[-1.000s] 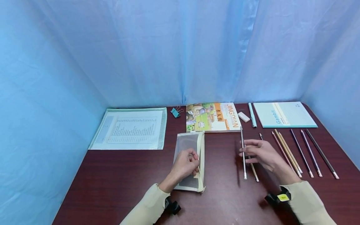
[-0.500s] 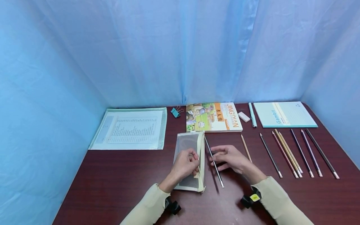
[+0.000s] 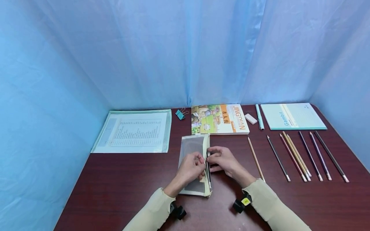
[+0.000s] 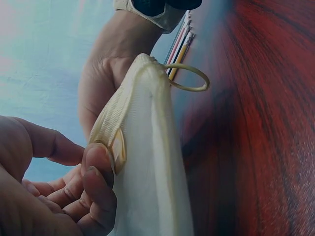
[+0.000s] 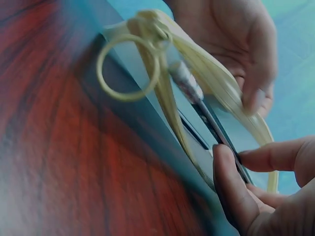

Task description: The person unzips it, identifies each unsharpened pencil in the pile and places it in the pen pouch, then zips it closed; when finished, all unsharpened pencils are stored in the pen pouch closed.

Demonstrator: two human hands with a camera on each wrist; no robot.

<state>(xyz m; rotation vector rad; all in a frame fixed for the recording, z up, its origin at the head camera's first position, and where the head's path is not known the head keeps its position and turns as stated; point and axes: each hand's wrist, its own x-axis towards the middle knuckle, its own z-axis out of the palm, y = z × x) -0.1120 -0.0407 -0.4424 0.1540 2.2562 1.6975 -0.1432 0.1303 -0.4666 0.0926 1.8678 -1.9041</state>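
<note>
A mesh zip pencil pouch with cream edging lies mid-table, its zip side facing right. My left hand pinches the upper zip edge, near the zip pull, and lifts it from the other edge. At the gap, my right hand pinches a dark pencil between thumb and fingers. The pencil runs along the length of the opening, between the two zip edges, with its eraser end towards the pouch's ring. Its far end is hidden behind my fingers in the right wrist view.
Right of the pouch lie a gold pencil, a dark pencil and several more. Behind stand a book, white eraser, pen and notebook. Further left are a binder clip and document sleeve.
My right hand has carried the dark pencil leftward from beside the other pencils into the pouch's opening. My left hand has kept its pinch on the zip edge.
</note>
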